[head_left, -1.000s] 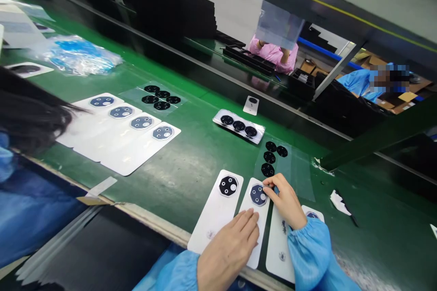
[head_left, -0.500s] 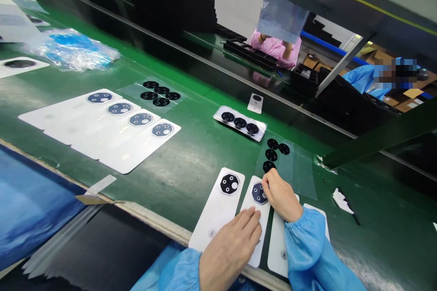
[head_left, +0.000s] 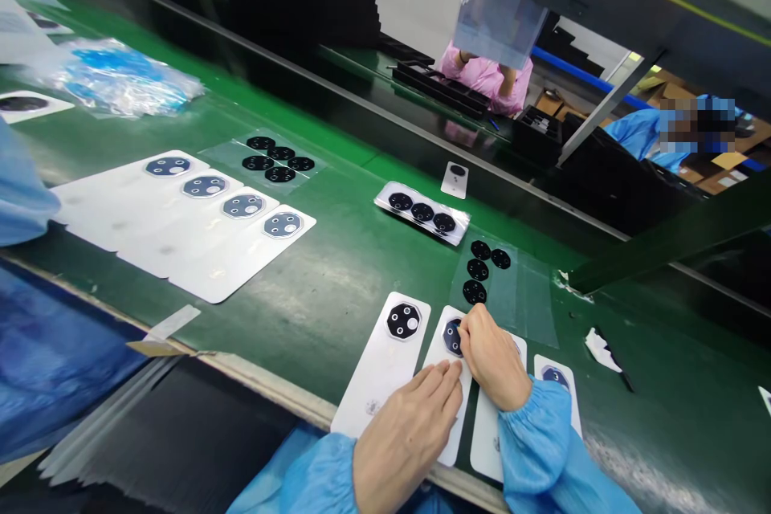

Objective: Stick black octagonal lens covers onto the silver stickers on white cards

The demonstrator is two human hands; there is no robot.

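Several white panels lie side by side at the table's front edge. My left hand [head_left: 409, 430] rests flat, fingers stretched, on the lower part of the second white panel [head_left: 436, 349]. At that panel's dark octagonal piece [head_left: 451, 336], my right hand [head_left: 495, 357] has its fingers bent together; what they hold, if anything, is hidden. The first white panel [head_left: 379, 369] carries a black octagonal piece with round holes [head_left: 403, 322]. Two more panels are partly under my right arm. Just behind my right hand, black discs [head_left: 478, 270] lie on a clear sheet [head_left: 524, 297].
Overlapping white panels [head_left: 198, 249] lie at the left, near another clear sheet with black discs [head_left: 280, 152] and a plastic bag [head_left: 129, 80]. A blue sleeve [head_left: 21, 185] reaches in at the left edge. A green post [head_left: 662, 245] stands at the right.
A person's blue sleeve has entered at the left edge. My right hand has shifted slightly left over the dark piece; my left hand stays flat on the panel.
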